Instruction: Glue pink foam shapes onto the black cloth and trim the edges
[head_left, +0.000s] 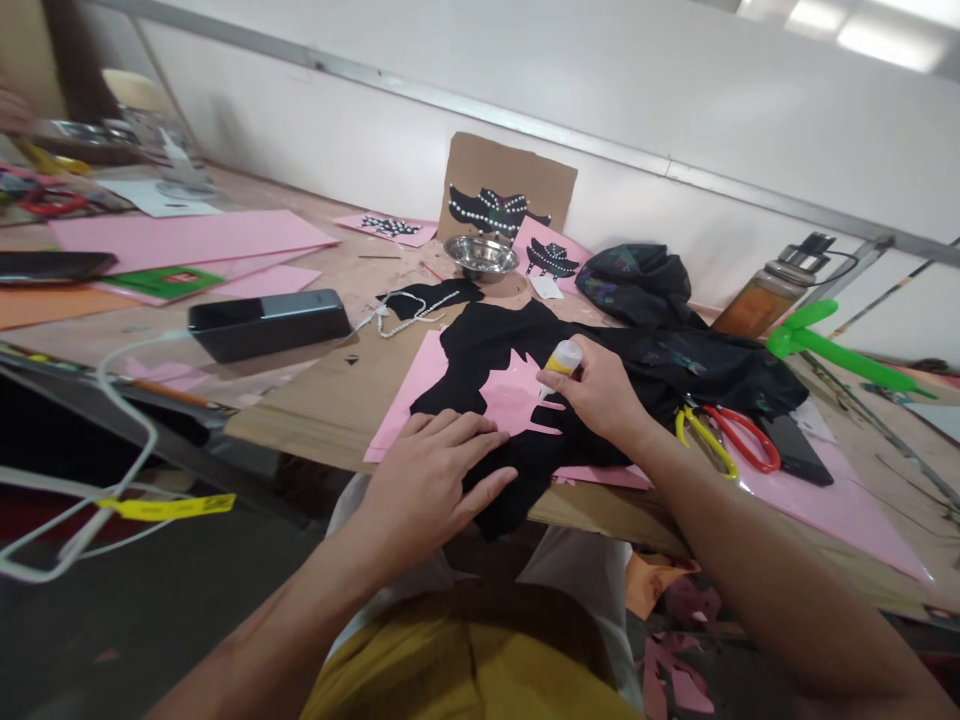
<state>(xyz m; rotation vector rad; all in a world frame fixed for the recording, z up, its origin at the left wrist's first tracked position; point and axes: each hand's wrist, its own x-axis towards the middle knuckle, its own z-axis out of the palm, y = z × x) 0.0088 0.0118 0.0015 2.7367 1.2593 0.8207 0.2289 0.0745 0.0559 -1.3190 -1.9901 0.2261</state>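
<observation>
My right hand (600,385) is closed round a small glue bottle (564,358) with a yellow label, its nozzle tipped down at the right edge of a pink paper cutout (512,395). That cutout has jagged points and lies on black fabric (480,345). My left hand (442,475) lies flat with fingers spread, its fingertips on the fabric and the cutout's lower left edge. Pink sheets (409,395) show from under the fabric. Just right of my right forearm lie scissors with yellow handles (705,440) and scissors with red handles (750,440).
Behind the fabric stand a metal bowl (480,256) and cardboard (517,160) with a beaded black cutout. A black box-shaped device (270,322) with a white cable is at left. A bottle (772,285) and green balloon (847,345) are at right. A person's hand shows far left.
</observation>
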